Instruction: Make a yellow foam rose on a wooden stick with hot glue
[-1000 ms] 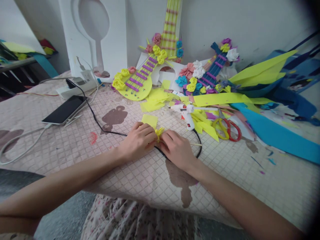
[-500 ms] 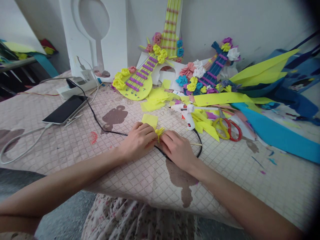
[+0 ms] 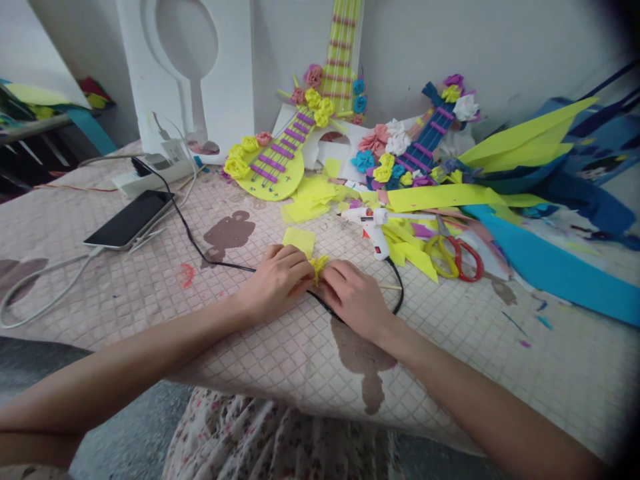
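Observation:
Between my two hands, near the middle of the table, is a small crumpled yellow paper piece (image 3: 319,265). My left hand (image 3: 281,277) pinches it from the left, fingers curled. On its right side my right hand (image 3: 353,293) has its fingers closed on the same piece. The fingertips partly hide it. A thin stick (image 3: 391,287) shows just right of my right hand. A flat yellow paper square (image 3: 300,241) lies behind my left hand. The black cord (image 3: 227,265) passes beneath my hands to the white glue gun (image 3: 376,230).
Scissors (image 3: 453,257) lie right of the glue gun, near blue paper (image 3: 555,267). Behind stand a yellow paper guitar (image 3: 280,167) and a blue one (image 3: 425,143). A phone (image 3: 127,220) and power strip (image 3: 150,175) are at left on the quilted tablecloth (image 3: 280,367).

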Available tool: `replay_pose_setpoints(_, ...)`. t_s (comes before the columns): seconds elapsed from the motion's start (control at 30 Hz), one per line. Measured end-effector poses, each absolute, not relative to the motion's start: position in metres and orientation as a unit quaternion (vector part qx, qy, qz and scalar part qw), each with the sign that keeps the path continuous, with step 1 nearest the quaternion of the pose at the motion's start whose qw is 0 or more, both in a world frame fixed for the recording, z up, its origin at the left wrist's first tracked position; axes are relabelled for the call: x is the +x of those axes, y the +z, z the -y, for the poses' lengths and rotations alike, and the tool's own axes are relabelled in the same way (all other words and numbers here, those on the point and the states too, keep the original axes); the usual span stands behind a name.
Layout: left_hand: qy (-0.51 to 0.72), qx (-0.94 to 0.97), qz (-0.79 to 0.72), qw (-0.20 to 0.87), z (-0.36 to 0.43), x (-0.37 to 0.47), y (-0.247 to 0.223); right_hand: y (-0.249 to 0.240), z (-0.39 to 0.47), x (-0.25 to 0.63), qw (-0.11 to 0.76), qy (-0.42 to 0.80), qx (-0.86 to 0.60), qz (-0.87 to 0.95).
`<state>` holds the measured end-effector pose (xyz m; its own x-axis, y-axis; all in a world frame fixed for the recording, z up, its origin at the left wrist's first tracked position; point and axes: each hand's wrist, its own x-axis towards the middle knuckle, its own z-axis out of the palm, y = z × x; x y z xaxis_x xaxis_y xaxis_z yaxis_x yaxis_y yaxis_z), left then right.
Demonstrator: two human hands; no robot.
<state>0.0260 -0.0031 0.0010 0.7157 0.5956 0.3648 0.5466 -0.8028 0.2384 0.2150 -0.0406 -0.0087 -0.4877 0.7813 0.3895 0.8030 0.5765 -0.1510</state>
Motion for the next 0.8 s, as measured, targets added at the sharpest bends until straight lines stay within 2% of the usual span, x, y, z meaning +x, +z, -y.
replay_pose_setpoints(0.27, 0.285, 0.899, -0.327, 0.064, 0.0047, 0.0285, -0.0013, -0.0082, 0.0397, 0.2147, 0.221, -0.011, -0.461, 0.859)
replay_pose_setpoints(0.5, 0.329, 0.908, -0.258, -0.005, 0.0010, 0.0258, -0.0048, -0.0090, 0.0394, 0.2156, 0.220, 0.019, -0.476, 0.851)
replay_pose_setpoints(0.8, 0.322, 0.924, -0.178, -0.106, 0.0014, 0.0197, -0.0044, -0.0061, 0.0395, 0.2162, 0.229, 0.049, -0.487, 0.842)
